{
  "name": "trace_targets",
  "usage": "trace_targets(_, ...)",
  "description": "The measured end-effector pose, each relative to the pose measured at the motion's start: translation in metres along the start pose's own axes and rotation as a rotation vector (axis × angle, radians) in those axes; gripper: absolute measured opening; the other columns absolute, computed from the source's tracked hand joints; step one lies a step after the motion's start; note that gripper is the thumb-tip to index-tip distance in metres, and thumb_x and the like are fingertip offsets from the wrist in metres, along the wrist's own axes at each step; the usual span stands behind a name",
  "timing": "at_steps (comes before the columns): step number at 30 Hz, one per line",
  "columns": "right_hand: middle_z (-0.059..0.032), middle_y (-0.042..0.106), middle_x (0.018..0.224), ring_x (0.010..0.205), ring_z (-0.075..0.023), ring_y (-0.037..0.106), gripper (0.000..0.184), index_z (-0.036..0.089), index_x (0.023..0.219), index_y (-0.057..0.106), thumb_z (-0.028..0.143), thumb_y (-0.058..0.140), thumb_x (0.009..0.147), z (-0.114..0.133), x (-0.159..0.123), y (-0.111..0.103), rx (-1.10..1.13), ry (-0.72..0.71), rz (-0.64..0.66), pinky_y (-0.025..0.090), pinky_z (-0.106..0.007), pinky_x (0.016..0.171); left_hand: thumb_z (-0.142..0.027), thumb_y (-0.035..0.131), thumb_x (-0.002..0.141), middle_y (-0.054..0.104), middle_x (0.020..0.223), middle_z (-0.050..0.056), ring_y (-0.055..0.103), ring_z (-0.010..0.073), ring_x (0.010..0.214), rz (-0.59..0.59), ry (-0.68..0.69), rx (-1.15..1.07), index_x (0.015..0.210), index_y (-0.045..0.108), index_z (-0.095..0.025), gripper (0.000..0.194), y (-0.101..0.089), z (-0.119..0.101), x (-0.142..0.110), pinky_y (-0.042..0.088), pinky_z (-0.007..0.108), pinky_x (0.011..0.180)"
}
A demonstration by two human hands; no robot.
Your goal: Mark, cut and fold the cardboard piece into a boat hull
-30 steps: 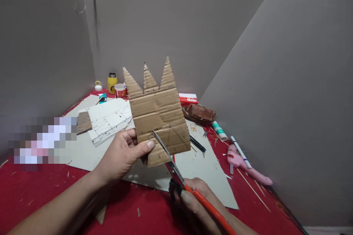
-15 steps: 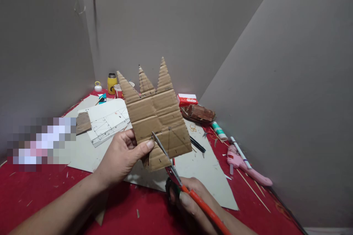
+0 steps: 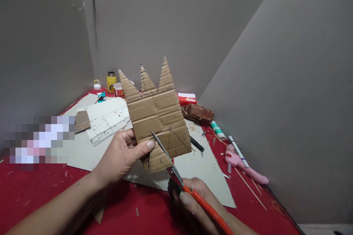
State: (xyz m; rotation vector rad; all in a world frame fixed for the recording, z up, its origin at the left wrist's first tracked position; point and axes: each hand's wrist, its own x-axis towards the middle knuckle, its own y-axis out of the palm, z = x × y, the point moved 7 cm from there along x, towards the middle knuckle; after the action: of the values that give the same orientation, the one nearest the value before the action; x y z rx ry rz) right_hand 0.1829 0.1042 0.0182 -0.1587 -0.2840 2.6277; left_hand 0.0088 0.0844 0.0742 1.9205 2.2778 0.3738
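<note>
A brown corrugated cardboard piece (image 3: 156, 112) with three pointed spikes along its top is held up in front of me. My left hand (image 3: 124, 150) pinches its lower left edge, thumb on the front and fingers behind. Pencil lines mark the lower right part of the cardboard. In my right hand (image 3: 197, 198) are scissors (image 3: 176, 176) with orange-red handles. One blade lies across the front of the cardboard, its tip close to my left thumb; the other blade is mostly hidden behind.
On the red cloth (image 3: 132, 198) lies a large pale board (image 3: 212, 176). A pink glue gun (image 3: 244, 165), a marker (image 3: 238, 150), a green-and-white tube (image 3: 217, 130) and thin sticks are at right. A yellow bottle (image 3: 111, 82), a cup (image 3: 118, 90) and a marked white board (image 3: 110, 117) stand or lie beyond.
The cardboard tilted and shifted slightly left, then partly back right. Both hands kept their hold, and the scissors stayed on the cardboard at nearly the same place.
</note>
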Motion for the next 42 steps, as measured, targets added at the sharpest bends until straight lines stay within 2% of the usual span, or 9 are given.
trace_targets(3,0.0061,0.027,0.06,0.053,-0.0086,0.022,0.053,0.021,0.069,0.035,0.069,0.044,0.091,0.001,0.0,0.0,0.029,-0.003,0.013,0.019,-0.025,0.047,-0.034,0.081,0.073,0.077,0.1,0.009,0.071,0.0234,0.085,0.023,-0.004,0.009,0.103,0.075,-0.015,0.036,-0.001,-0.002,0.0,0.056,0.032,0.075)
trace_targets(6,0.0061,0.027,0.06,0.054,-0.0085,0.022,0.054,0.021,0.069,0.035,0.07,0.045,0.09,0.001,0.001,0.001,0.039,0.007,0.026,0.018,-0.025,0.047,-0.035,0.076,0.079,0.076,0.104,0.008,0.07,0.0224,0.09,-0.014,0.076,0.008,0.108,0.074,-0.017,0.033,-0.009,-0.009,0.0,0.056,0.031,0.078)
trace_targets(10,0.0053,0.029,0.061,0.055,-0.0087,0.023,0.055,0.02,0.071,0.038,0.072,0.045,0.088,-0.004,0.003,0.0,0.045,0.011,0.042,0.019,-0.024,0.047,-0.024,0.077,0.079,0.075,0.112,0.004,0.068,0.0214,0.099,-0.061,0.169,0.004,0.112,0.073,-0.022,0.033,-0.016,-0.017,0.001,0.056,0.03,0.084)
trace_targets(14,0.0047,0.032,0.063,0.056,-0.0094,0.025,0.056,0.02,0.075,0.039,0.074,0.04,0.089,-0.008,0.005,0.0,-0.007,-0.011,0.091,0.022,-0.024,0.048,-0.022,0.076,0.08,0.076,0.107,0.002,0.069,0.0167,0.093,-0.033,0.137,-0.026,0.11,0.073,-0.023,0.031,-0.014,-0.014,0.003,0.055,0.025,0.081)
trace_targets(17,0.0039,0.031,0.067,0.059,-0.0105,0.026,0.054,0.02,0.076,0.038,0.072,0.037,0.091,-0.004,0.006,-0.002,-0.057,-0.065,0.08,0.024,-0.025,0.051,-0.025,0.078,0.079,0.077,0.102,0.003,0.069,0.0139,0.084,-0.025,0.116,-0.05,0.108,0.074,-0.022,0.029,-0.011,-0.012,0.004,0.055,0.023,0.077)
trace_targets(21,0.0027,0.033,0.069,0.062,-0.0118,0.028,0.053,0.02,0.076,0.04,0.069,0.033,0.094,0.004,0.008,-0.003,-0.128,-0.1,0.065,0.026,-0.026,0.054,-0.028,0.081,0.076,0.077,0.098,0.005,0.07,0.0154,0.082,-0.02,0.084,-0.036,0.105,0.074,-0.018,0.031,-0.008,-0.007,0.004,0.056,0.024,0.074)
trace_targets(27,0.0031,0.031,0.068,0.061,-0.0117,0.026,0.056,0.02,0.074,0.039,0.072,0.035,0.092,0.006,0.005,-0.003,-0.092,-0.038,0.036,0.024,-0.026,0.053,-0.032,0.079,0.078,0.076,0.1,0.005,0.07,0.017,0.085,-0.008,0.085,-0.034,0.108,0.072,-0.019,0.034,-0.009,-0.003,0.004,0.056,0.028,0.078)
trace_targets(36,0.0047,0.026,0.065,0.058,-0.0102,0.022,0.054,0.021,0.07,0.035,0.07,0.04,0.092,0.003,0.002,-0.003,-0.035,-0.006,-0.003,0.02,-0.027,0.051,-0.033,0.079,0.078,0.077,0.095,0.004,0.068,0.0145,0.081,-0.031,0.085,0.007,0.106,0.073,-0.019,0.031,-0.012,-0.002,0.005,0.053,0.022,0.07)
trace_targets(42,0.0054,0.025,0.064,0.057,-0.0097,0.021,0.053,0.021,0.069,0.034,0.068,0.042,0.093,0.007,0.002,-0.003,-0.021,-0.005,-0.001,0.018,-0.026,0.049,-0.032,0.08,0.077,0.076,0.099,0.006,0.069,0.0171,0.083,-0.01,0.068,-0.029,0.108,0.073,-0.019,0.034,-0.009,0.0,0.004,0.054,0.028,0.076)
